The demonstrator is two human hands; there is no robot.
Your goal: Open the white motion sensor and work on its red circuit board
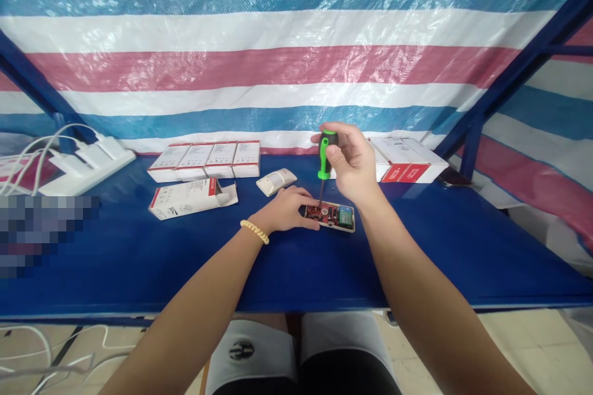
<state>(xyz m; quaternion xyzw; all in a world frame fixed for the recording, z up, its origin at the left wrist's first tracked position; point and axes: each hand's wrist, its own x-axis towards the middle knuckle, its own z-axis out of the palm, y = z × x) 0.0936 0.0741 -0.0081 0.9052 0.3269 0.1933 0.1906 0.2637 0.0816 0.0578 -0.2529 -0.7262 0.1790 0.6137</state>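
Note:
My right hand (353,157) is closed around the green and black handle of a screwdriver (323,163). The tool stands nearly upright, its shaft pointing down onto a red circuit board (328,214) in a pale plastic housing. At the board's right end is a green block that looks like a battery (345,216). My left hand (291,208) grips the housing's left end between thumb and fingers, partly hiding it. Behind my left hand lies a white curved cover (277,181). Whether the tip sits in a screw is too small to tell.
An opened carton (192,199) lies at the left, before a row of several white and red boxes (204,160). More boxes (405,160) stand at the right behind my forearm. A white power strip (90,166) with plugs and cables is at far left. The blue table (296,278) has striped sheeting behind.

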